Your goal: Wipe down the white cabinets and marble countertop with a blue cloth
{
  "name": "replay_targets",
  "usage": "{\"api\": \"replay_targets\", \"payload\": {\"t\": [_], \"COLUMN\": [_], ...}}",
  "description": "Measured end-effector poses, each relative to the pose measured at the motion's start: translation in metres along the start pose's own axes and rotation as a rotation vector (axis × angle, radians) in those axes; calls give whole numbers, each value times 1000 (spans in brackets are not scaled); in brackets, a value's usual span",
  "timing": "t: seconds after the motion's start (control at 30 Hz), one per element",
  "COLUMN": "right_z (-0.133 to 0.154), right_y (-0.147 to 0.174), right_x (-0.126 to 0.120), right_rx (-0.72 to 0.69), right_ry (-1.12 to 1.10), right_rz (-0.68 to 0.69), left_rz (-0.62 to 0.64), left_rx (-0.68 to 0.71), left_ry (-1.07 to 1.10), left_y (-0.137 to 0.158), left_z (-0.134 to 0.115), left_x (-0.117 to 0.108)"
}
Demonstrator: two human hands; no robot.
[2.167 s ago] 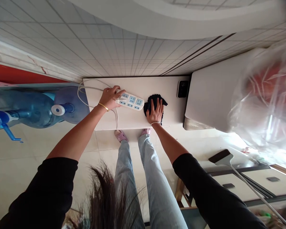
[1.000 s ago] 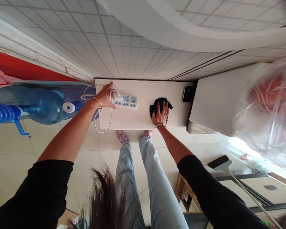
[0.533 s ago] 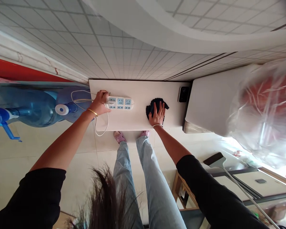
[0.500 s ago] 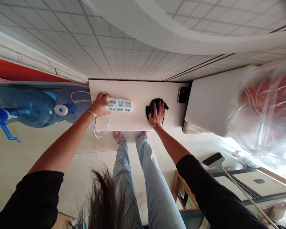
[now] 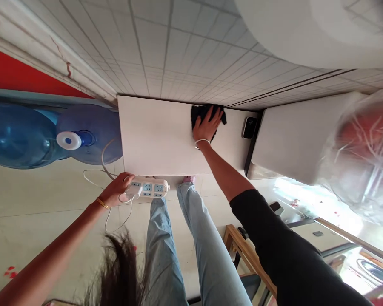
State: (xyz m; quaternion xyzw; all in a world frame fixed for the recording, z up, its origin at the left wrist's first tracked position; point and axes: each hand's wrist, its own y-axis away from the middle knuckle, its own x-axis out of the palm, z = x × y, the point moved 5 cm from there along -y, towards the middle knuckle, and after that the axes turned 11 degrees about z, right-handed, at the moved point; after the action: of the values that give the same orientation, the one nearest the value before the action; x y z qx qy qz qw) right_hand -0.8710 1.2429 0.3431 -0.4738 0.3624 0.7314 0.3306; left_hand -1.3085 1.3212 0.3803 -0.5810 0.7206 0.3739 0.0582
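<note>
My left hand (image 5: 116,191) is closed round the left end of a white power strip (image 5: 148,188) with blue sockets, in the air just off the front edge of the white tabletop (image 5: 156,140). A white plug sits in its leftmost socket, and a thin white cord (image 5: 127,219) loops below. On the tabletop, near the wall, my right hand (image 5: 207,125) presses down on a black cloth (image 5: 199,112), its fingers somewhat spread over it. The palm hides part of the cloth.
A small black-and-white device (image 5: 249,127) lies at the tabletop's right end. Blue water jugs (image 5: 15,136) stand to the left, one with a white cap (image 5: 69,140). Right of the table is a white surface (image 5: 290,136) with a plastic-wrapped thing (image 5: 367,148). A tiled wall (image 5: 191,55) rises behind.
My left hand has drawn the power strip off the tabletop towards me, past the front edge. My right hand has slid the black cloth back to the wall side. The view has shifted.
</note>
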Motion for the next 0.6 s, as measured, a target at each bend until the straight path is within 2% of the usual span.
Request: {"api": "replay_targets", "payload": {"t": [0.1,0.23,0.3,0.33,0.4,0.47,0.53,0.6], "right_z": [78,183,209,211,196,156,94,27], "right_y": [40,97,108,108,103,95,91,101], "right_x": [23,50,54,54,49,40,26,11], "right_rx": [-170,-556,-679,-735,-835,-860,-730,-588], "right_ry": [134,212,226,232,250,261,237,205], "right_rz": [181,259,266,283,341,379,347,297], "left_rz": [5,33,56,71,102,131,161,188], "left_rx": [14,22,22,17,5,-7,-22,-46], "left_ry": [30,11,-3,-8,-16,-12,11,47], "left_y": [-4,-9,-11,-12,-15,-18,-22,-26], "left_z": [7,5,2,1,0,1,3,5], "left_x": [14,12,7,4,0,-2,-4,-6]}}
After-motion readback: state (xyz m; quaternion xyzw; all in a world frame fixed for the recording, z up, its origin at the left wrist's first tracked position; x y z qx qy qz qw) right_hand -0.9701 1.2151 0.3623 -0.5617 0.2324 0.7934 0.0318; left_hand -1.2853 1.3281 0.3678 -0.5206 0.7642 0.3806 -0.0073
